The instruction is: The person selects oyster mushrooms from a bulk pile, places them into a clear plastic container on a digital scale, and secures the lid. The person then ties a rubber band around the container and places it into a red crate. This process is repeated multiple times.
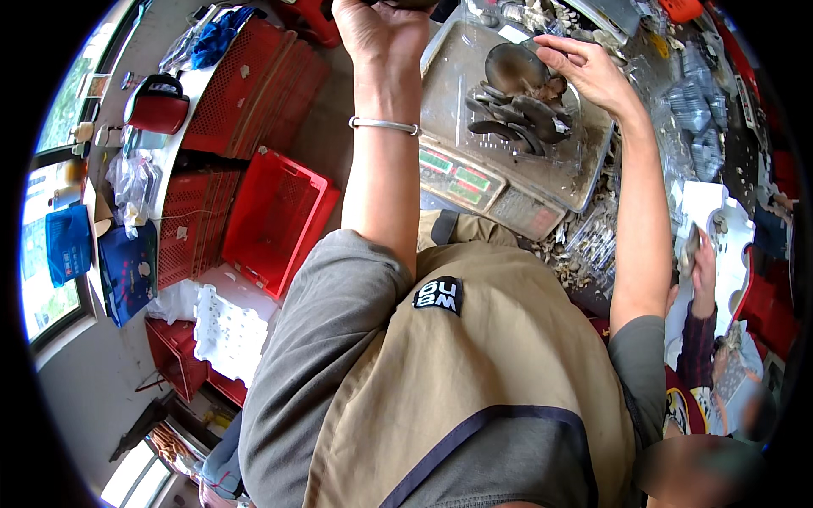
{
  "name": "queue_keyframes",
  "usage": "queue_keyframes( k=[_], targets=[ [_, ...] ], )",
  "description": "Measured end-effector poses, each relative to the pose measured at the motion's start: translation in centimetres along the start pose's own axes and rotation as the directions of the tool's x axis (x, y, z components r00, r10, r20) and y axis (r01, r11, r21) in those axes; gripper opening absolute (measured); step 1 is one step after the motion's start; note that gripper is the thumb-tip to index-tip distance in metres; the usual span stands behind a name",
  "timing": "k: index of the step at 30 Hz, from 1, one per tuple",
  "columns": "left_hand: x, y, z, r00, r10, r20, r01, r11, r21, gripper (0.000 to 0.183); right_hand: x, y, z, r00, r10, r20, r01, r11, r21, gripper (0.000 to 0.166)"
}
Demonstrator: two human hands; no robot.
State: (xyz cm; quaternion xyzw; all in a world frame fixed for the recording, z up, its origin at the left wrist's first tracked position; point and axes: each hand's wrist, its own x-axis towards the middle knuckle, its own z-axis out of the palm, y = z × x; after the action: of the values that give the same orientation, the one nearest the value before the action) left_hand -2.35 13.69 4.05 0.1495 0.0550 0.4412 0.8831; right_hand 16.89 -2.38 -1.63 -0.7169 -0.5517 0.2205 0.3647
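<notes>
A digital platform scale (438, 95) with a dirty metal pan is before me. On its pan sits a clear plastic tray (470, 149) heaped with dark, flat-capped mushrooms (514, 117). One large round mushroom (511, 68) leans at the tray's far side, its brown face up. My right hand (591, 73) has its fingertips at that mushroom's rim and seems to pinch it. At the top edge, my left hand (384, 28) is left of the scale, its fingers cut off by the frame. A dark thing (406, 2), perhaps another mushroom cap, shows in it.
Mushroom scraps and clear plastic trays (594, 235) litter the right side of the scale. Stacked clear packs (695, 120) are farther right, near a white foam box (724, 209). A co-worker's hand (704, 270) is there. An open red crate (279, 216) and a red kettle (155, 111) are left.
</notes>
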Motion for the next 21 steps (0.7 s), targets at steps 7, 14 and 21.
queue_keyframes(
  k=[7,14,21],
  targets=[
    [0.3,-0.5,0.1,0.997,-0.032,-0.066,0.032,0.999,0.006,0.022,-0.3,-1.0,-0.7,0.976,0.194,0.101,-0.193,0.981,-0.019,0.051],
    [-2.3,-3.8,3.0,0.993,-0.094,0.067,0.084,0.987,0.136,0.041,-3.0,-1.1,2.8,0.743,0.093,-0.663,0.126,0.953,0.275,0.046],
    [-12.5,-15.5,3.1,0.494,-0.869,-0.003,0.835,0.474,0.28,0.022,-18.7,1.5,5.6,0.138,0.553,-0.822,0.233,0.789,0.569,0.026]
  ],
)
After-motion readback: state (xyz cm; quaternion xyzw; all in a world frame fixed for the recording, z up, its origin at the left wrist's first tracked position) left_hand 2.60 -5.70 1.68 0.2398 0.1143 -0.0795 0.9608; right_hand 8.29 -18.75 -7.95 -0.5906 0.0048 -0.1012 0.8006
